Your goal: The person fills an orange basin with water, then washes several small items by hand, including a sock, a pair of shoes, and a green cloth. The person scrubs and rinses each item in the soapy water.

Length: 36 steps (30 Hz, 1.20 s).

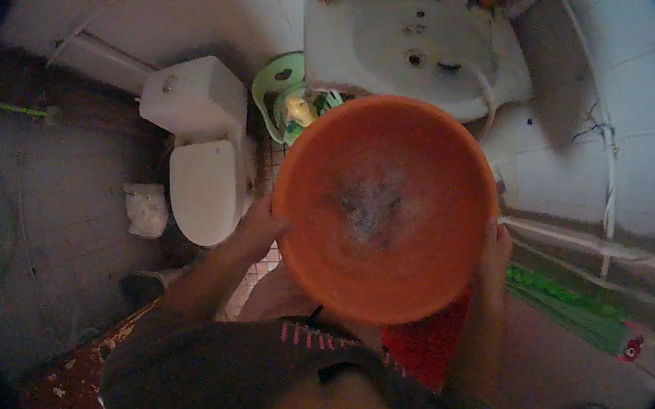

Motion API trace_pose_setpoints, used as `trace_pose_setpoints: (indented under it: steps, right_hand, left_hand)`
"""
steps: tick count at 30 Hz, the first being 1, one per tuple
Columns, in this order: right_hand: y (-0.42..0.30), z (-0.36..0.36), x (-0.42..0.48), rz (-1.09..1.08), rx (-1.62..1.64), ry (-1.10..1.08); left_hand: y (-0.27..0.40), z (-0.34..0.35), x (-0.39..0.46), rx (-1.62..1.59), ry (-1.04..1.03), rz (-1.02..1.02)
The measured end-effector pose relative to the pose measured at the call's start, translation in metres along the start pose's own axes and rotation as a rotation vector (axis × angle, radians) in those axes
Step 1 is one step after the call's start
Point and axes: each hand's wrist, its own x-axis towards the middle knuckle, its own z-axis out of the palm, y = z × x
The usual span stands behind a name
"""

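Note:
An orange plastic basin (442, 157) is held in front of my body with its open top facing me. My left hand (268, 222) grips its left rim, the thumb over the edge. On the opposite side my right hand (498, 245) clasps the rim, and most of its fingers are hidden behind the wall. A greyish, blurred patch shows at the basin's bottom; whether it is water, suds or dirt I cannot tell. Beyond the basin's far edge is a white washbasin (326, 53) with a pale hose hanging over its rim.
To the left stands a white toilet (205, 190) with its lid down, beside a white bag (146, 210). A light green plastic stool or tub (263, 88) sits below the washbasin. Green packaging (570, 311) lies along the right wall, and a red mat or cloth (427, 343) shows below.

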Motion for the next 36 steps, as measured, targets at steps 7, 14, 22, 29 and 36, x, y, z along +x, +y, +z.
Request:
trace_pose_setpoints:
  steps: [7,14,22,29,36]
  right_hand:
    - [-0.045,0.033,0.074,-0.041,-0.449,0.101]
    - [-0.065,0.074,0.121,-0.092,-0.443,0.111]
    - [-0.128,0.094,0.195,-0.144,-0.528,0.094]
    - [-0.181,0.11,0.269,-0.51,-0.466,0.185]
    - [-0.309,0.124,0.269,-0.758,-0.49,-0.04]
  left_hand:
    - [0.072,-0.033,0.032,-0.083,0.083,0.098]
    - [0.099,-0.04,0.097,0.18,0.151,0.204]
    - [0.076,-0.024,0.203,-0.116,0.231,0.265]
    - [0.127,0.013,0.194,0.119,0.368,0.036]
    - [0.131,0.052,0.19,-0.196,0.451,0.004]
